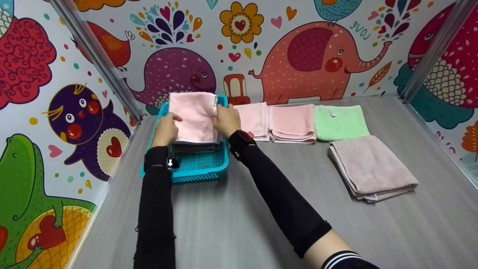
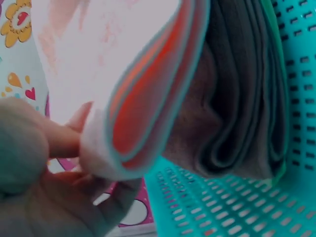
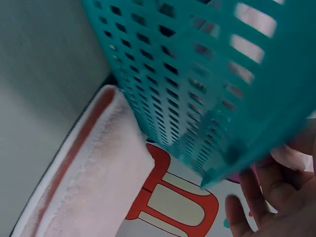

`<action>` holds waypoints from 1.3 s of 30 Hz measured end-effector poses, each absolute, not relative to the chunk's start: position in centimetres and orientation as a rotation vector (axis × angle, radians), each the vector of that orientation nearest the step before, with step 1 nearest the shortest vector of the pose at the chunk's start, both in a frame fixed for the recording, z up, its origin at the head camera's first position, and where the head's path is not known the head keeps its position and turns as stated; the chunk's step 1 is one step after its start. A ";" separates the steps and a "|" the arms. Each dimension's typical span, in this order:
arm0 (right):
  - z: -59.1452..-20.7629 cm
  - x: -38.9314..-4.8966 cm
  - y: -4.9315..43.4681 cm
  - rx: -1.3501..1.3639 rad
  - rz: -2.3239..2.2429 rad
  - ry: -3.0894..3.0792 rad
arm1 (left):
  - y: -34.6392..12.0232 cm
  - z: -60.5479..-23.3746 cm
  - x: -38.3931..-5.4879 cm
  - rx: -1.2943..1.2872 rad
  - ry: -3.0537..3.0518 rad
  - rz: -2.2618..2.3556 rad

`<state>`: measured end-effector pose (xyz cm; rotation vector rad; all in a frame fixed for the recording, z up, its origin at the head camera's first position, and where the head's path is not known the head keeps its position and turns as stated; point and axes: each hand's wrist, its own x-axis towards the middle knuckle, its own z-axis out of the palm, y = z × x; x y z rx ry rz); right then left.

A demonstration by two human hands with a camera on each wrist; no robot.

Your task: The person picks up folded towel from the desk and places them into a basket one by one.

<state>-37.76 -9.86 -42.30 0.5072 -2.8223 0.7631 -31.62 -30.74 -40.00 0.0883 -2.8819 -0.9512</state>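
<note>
A folded pink towel (image 1: 192,117) is held between both hands over the teal basket (image 1: 199,177). My left hand (image 1: 165,130) pinches its left side, thumb on top; the left wrist view shows the fingers around the towel's folded edge (image 2: 123,143). My right hand (image 1: 227,120) grips the right edge, beside the basket's right rim. Below the pink towel, dark folded towels (image 2: 237,94) stand in the basket. In the right wrist view the right hand's fingers (image 3: 276,190) show past the basket rim, partly cut off by the frame.
To the right of the basket lie two folded pink towels (image 1: 254,118) (image 1: 292,121) and a green towel (image 1: 340,121) in a row along the wall. A larger greyish-pink folded towel (image 1: 373,164) lies nearer on the grey tabletop (image 1: 261,209). Patterned walls (image 1: 239,63) stand behind and beside.
</note>
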 end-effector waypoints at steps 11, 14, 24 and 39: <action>-44.4 -38.1 -11.0 0.507 0.547 -2.855 | -31.2 -42.7 -32.4 0.120 -2.971 -0.996; -44.4 -38.0 -11.1 0.531 0.534 -2.857 | -31.3 -43.0 -32.5 0.092 -3.016 -0.970; -44.8 -38.3 -10.8 0.605 0.390 -2.916 | -31.1 -42.9 -32.2 0.142 -3.181 -0.868; -44.7 -38.5 -10.7 0.760 0.196 -3.040 | -31.1 -43.3 -32.5 0.130 -3.321 -0.771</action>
